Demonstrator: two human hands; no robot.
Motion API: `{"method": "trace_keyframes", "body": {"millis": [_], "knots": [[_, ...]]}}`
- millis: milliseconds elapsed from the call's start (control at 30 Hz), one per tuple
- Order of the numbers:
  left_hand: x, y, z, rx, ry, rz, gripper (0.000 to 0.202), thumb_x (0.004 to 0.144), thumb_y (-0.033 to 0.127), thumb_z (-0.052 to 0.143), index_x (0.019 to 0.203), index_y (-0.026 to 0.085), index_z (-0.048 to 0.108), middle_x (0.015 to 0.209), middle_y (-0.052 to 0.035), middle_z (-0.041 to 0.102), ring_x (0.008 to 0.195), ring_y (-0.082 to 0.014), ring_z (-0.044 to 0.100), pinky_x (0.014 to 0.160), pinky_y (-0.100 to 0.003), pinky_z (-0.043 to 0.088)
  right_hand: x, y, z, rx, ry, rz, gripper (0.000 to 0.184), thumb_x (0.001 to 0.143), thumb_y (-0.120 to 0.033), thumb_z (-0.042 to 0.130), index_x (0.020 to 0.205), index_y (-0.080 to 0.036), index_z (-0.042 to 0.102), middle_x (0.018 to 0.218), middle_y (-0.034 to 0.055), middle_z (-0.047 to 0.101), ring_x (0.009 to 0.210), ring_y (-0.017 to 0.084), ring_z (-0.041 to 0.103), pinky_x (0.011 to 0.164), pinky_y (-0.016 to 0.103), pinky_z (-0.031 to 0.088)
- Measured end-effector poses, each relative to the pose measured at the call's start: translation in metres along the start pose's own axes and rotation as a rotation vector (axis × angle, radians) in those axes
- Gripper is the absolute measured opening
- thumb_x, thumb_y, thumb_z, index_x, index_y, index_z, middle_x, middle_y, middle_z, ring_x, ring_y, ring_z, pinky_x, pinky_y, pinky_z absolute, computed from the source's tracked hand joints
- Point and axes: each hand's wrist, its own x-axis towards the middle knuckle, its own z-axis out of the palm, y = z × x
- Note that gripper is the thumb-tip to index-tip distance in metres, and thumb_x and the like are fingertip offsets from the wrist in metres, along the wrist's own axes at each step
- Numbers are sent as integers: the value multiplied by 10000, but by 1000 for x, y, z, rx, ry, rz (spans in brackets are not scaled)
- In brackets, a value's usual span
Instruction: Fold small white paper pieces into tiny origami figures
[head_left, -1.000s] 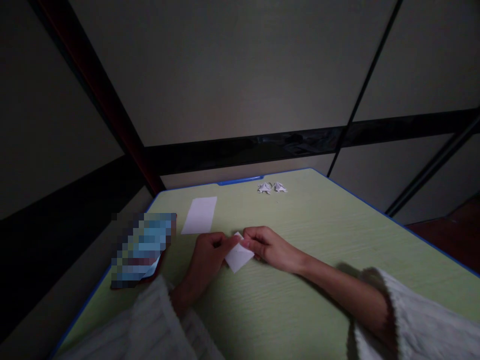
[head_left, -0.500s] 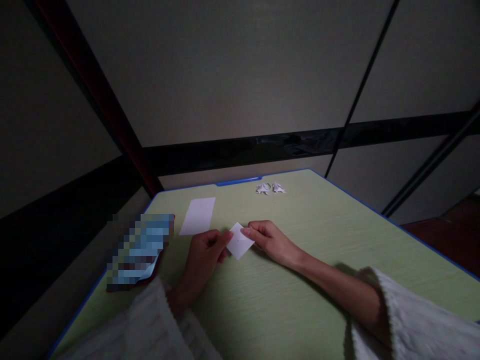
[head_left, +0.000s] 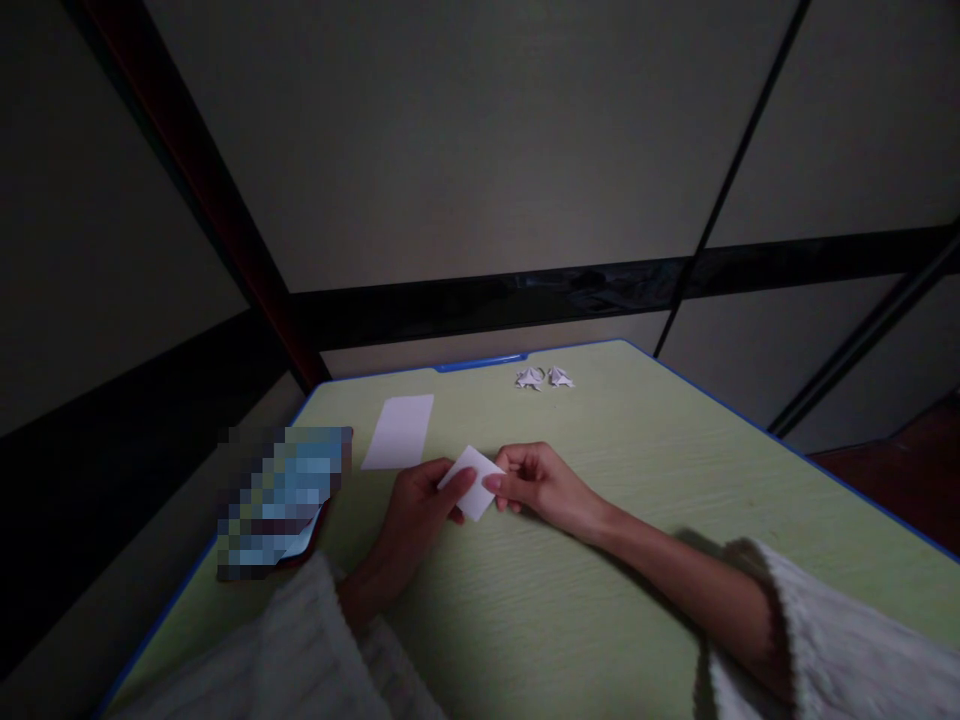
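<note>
A small white square of folded paper is held between my two hands above the table, one corner pointing away from me. My left hand pinches it from the left, with the thumb lying across its upper face. From the right, my right hand grips the opposite corner between thumb and fingers. The fingers beneath the paper are mostly hidden. Beyond my hands, two small folded white paper figures sit side by side near the far edge.
White paper lies flat on the green table, beyond my left hand. At the left edge is a phone-like device with a blurred screen. A blue strip runs along the far edge, before a panelled wall.
My left thumb has slid further over the paper, towards its middle. The paper has turned slightly, and my right thumb has moved a little nearer to me.
</note>
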Motion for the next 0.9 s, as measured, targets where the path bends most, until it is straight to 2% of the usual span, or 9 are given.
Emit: {"method": "trace_keyframes", "body": {"millis": [133,300,433,600,767,900], "knots": [[-1,1,0,-83,-15,-33,249,628,332,523,493,123,526,412,40,460,406,-73,398,394,-178,308,0,2,0,50,-46,-44,278,571,-339,619,611,-130,440,470,-69,399,400,29,305,385,170,204],[0,0,0,-147,-2,-66,272,630,370,513,509,126,512,426,39,456,408,-75,388,390,-181,301,-2,3,0,-55,-88,-89,231,661,-333,540,620,-119,465,506,-44,414,440,41,324,413,177,233],[0,-3,0,-121,11,-33,256,632,344,522,498,127,500,414,54,418,407,-67,361,390,-175,277,-4,2,2,-107,-47,-152,118,680,-219,527,723,-124,472,575,-37,423,483,43,345,430,165,261],[1,-5,0,-114,-10,-42,246,639,336,517,511,126,501,419,58,418,414,-69,369,396,-175,272,-4,1,1,-67,-11,-256,333,641,-85,527,942,-158,406,754,-1,503,500,36,401,447,166,304],[1,-6,0,-93,-29,-50,248,644,336,519,520,122,516,424,57,423,428,-70,372,413,-175,275,-2,-1,-1,-109,-1,-212,147,629,-108,547,776,-109,533,500,-53,446,424,34,363,421,170,294],[1,-10,0,-87,-53,-59,251,641,350,522,536,122,526,418,63,408,422,-68,366,405,-173,266,-1,1,-2,-147,-4,-179,113,611,-188,589,668,-91,588,454,-49,431,419,36,354,416,175,291]]}}
